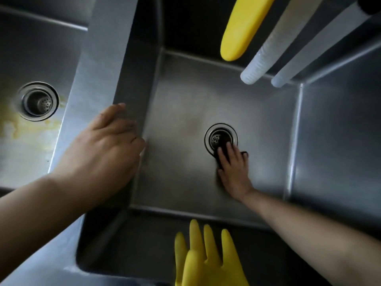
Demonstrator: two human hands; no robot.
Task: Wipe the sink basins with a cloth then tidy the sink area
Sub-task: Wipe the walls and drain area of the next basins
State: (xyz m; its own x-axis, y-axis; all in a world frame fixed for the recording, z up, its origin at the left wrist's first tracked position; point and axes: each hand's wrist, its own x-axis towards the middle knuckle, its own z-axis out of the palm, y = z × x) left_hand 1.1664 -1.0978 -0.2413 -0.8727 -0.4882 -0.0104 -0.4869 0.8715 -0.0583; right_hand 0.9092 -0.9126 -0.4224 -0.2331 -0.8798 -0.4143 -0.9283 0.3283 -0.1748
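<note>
I look down into two steel sink basins. My right hand (233, 172) lies flat on the floor of the right basin (181, 112), pressing a dark cloth (220, 148) against the rim of the drain (218, 136); most of the cloth is hidden under my palm. My left hand (105, 149) rests on the steel divider (99, 65) between the basins, fingers spread over its edge, holding nothing. The left basin (31, 65) has its own drain (38, 101) with yellowish stains (24, 129) around it.
A yellow rubber glove (206, 261) hangs over the near rim of the right basin. Above the far side hang a yellow spout cover (241, 27) and two translucent white hoses (268, 48) (305, 52).
</note>
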